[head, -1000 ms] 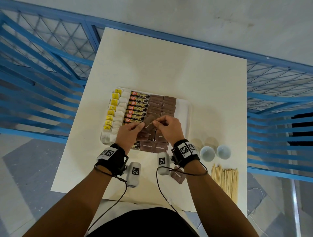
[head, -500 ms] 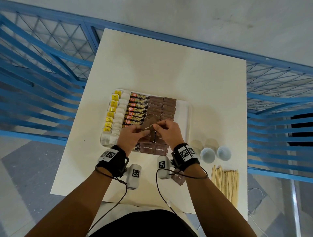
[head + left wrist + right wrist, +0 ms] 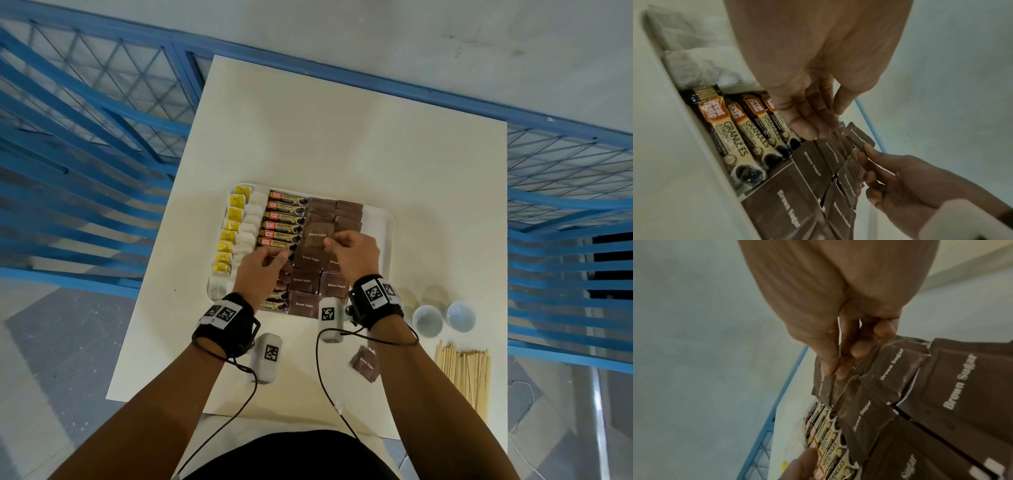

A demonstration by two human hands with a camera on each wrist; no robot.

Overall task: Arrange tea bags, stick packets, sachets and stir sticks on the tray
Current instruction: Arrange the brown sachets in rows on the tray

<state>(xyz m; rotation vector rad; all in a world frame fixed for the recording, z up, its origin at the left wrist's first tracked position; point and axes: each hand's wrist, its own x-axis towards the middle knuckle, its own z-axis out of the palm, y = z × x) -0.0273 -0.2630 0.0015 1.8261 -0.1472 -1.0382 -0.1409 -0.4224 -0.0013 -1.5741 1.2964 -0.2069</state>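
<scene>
A white tray [image 3: 380, 219] holds a column of tea bags [image 3: 251, 219], a column of coffee stick packets [image 3: 282, 216] and two columns of brown sugar sachets [image 3: 337, 212]. My right hand [image 3: 330, 241] pinches one brown sugar sachet [image 3: 318, 234] by its near edge, just above the left sachet column. The right wrist view shows thumb and forefinger closed on that sachet [image 3: 826, 386]. My left hand [image 3: 281, 255] hovers beside it, and its nearly straight fingertips [image 3: 812, 134] touch where packets meet sachets, holding nothing.
One loose sachet [image 3: 364, 362] lies on the table near my right forearm. A bundle of wooden stir sticks [image 3: 462, 373] lies at the front right, behind it two small white bowls [image 3: 426, 320]. Blue railings surround the table.
Earlier both hands held the sachet together. The left hand has let go and dropped back slightly; the right hand has carried the sachet a little farther over the left sachet column.
</scene>
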